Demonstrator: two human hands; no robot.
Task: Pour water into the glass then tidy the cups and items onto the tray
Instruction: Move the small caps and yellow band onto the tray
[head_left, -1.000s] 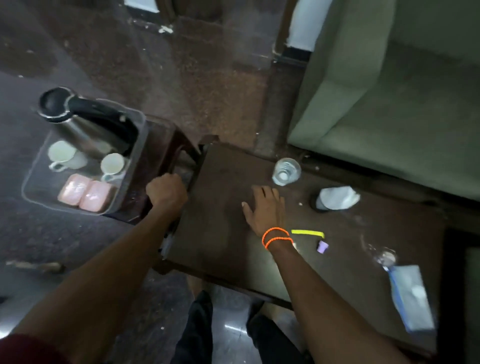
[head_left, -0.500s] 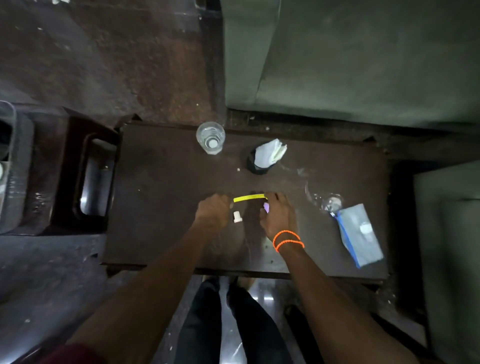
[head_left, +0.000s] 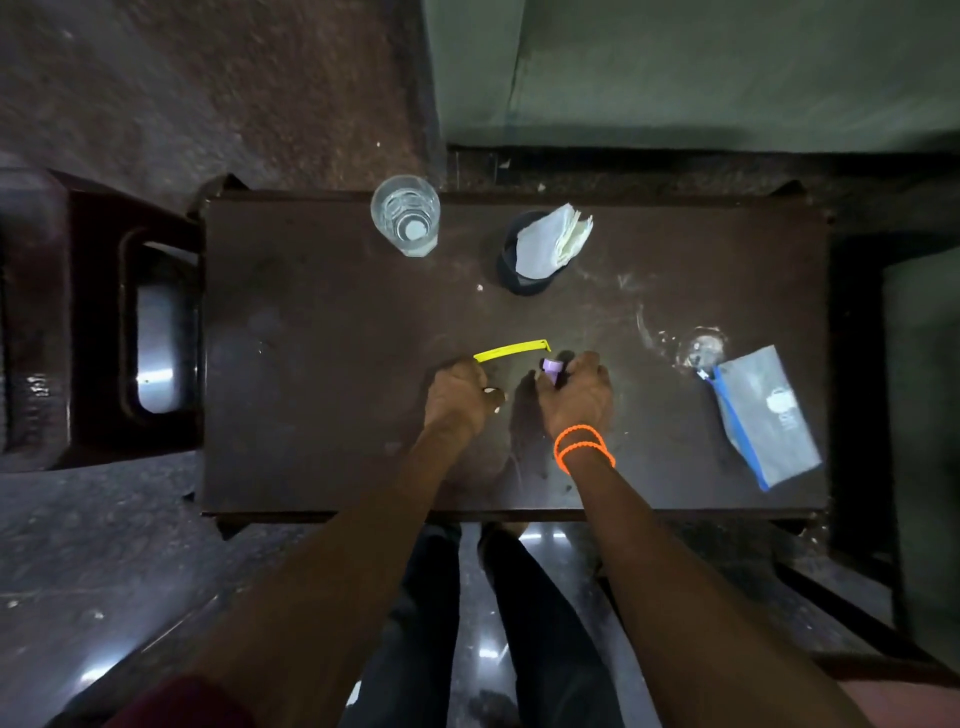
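Note:
A clear glass (head_left: 406, 215) holding water stands at the far edge of the dark wooden table (head_left: 311, 364). A yellow plastic strip (head_left: 511, 351) lies mid-table. My left hand (head_left: 460, 395) is curled just below the strip's left end, its fingertips pinched on a small white piece (head_left: 497, 410). Beside it, my right hand (head_left: 574, 395), with orange bands on the wrist, is closed on a small purple cap (head_left: 551, 366). A dark cup (head_left: 522, 278) stuffed with white tissue (head_left: 550, 244) stands right of the glass. The tray is out of view.
A blue-edged grey pouch (head_left: 769, 415) lies at the table's right end, with crumpled clear plastic (head_left: 701, 348) just above it. A dark side table (head_left: 98, 312) stands to the left. A green sofa (head_left: 701, 73) runs behind the table. My legs show below the near edge.
The view swung right from the tray and kettle to the table. Both hands came to the middle; my left closed over the white piece, my right took up the purple cap.

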